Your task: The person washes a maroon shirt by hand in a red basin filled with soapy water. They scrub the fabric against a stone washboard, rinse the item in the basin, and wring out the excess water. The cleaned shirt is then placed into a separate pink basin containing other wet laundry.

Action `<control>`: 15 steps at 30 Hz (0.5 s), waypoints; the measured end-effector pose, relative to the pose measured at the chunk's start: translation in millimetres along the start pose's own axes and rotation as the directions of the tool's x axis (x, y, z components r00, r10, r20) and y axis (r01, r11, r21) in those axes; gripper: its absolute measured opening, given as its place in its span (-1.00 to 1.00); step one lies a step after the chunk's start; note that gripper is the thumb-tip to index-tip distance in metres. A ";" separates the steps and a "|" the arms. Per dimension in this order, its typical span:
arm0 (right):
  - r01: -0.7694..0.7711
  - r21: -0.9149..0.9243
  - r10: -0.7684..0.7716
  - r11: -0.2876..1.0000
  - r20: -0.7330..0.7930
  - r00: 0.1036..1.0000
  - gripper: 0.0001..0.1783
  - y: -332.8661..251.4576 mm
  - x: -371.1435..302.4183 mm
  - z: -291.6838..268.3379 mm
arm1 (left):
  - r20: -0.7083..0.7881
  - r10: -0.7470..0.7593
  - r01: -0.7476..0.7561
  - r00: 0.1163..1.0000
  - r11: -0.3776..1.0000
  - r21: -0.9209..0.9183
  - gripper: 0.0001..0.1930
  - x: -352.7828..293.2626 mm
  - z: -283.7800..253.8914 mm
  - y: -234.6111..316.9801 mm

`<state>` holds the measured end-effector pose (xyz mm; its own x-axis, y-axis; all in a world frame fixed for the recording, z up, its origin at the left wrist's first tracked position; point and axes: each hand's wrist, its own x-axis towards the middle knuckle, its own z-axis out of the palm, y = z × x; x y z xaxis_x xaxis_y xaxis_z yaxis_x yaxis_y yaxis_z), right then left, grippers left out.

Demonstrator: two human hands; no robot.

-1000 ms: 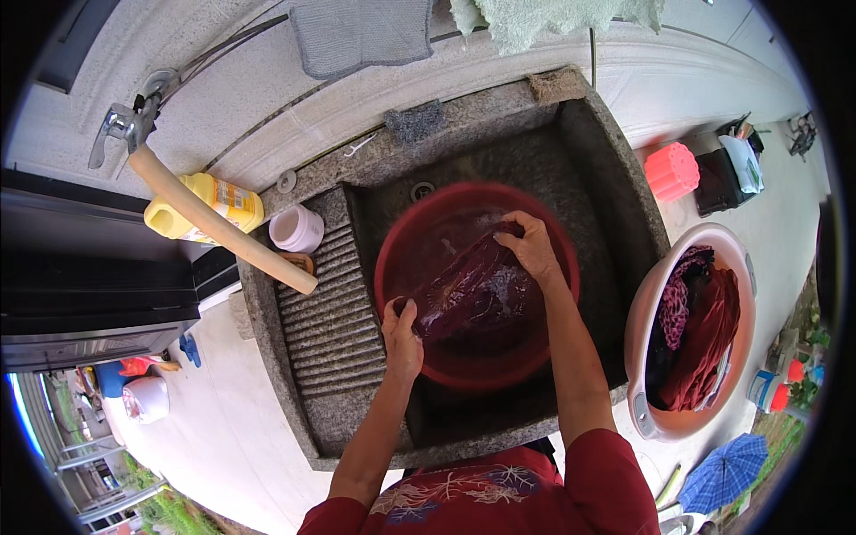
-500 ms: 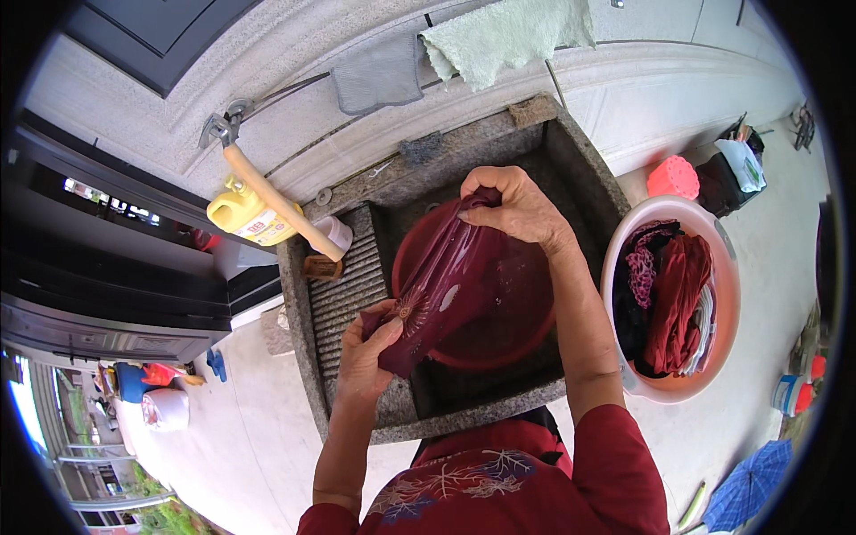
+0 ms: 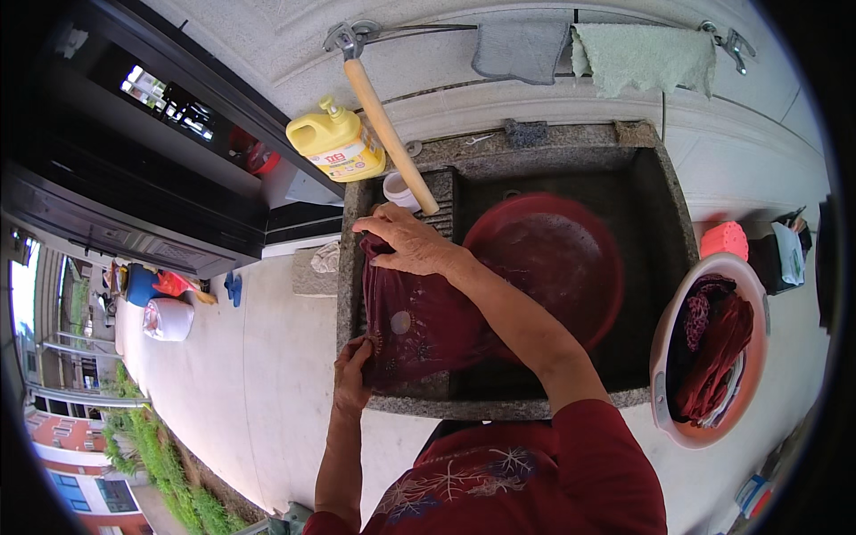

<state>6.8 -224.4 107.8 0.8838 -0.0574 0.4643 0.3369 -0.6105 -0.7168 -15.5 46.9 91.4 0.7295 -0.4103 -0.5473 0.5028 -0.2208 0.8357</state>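
Note:
A wet dark red garment (image 3: 423, 325) lies spread over the ribbed washboard side (image 3: 448, 201) of a stone sink. Its right end trails to the red basin (image 3: 613, 290), which holds water. My left hand (image 3: 352, 373) pinches the garment's near left corner at the sink's left edge. At the far left corner, my right hand (image 3: 415, 245) grips the cloth between thumb and fingers, with that forearm crossing over the garment and the basin's near left side. Beads or a patterned trim show beside my left thumb.
A yellow pump jug (image 3: 334, 147) and a wooden handle (image 3: 388, 134) stand at the far left, by a white cup (image 3: 399, 189). Right of the sink is a pink tub (image 3: 662, 357) of clothes. Cloths (image 3: 642, 58) hang on a wall rail.
Both hands have brought the garment from above the basin leftward and down onto the washboard. It was stretched and gathered between them; now it is spread wider. The view has shifted too.

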 end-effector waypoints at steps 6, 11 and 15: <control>-0.310 0.080 0.312 0.947 -0.019 0.950 -0.55 78.9 -66.1 19.5 | 0.167 0.626 -0.263 0.762 0.064 0.963 -0.44 8.5 -23.5 -38.4; -0.631 -0.030 0.611 0.775 -0.217 0.761 -0.59 129.2 -135.9 38.8 | 0.319 0.623 -0.517 0.714 0.162 0.841 -0.48 86.6 -4.4 -31.5; -0.722 0.054 0.721 0.690 -0.139 0.679 -0.59 125.0 -144.8 75.8 | 0.381 0.760 -0.493 0.527 -0.091 0.865 -0.50 159.9 22.5 -21.6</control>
<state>-54.4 -232.5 -88.5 0.7977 -0.5891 -0.1288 -0.3877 -0.3374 -0.8578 79.9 -33.9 -13.1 0.5899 -0.7208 0.3639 -0.8069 -0.5429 0.2328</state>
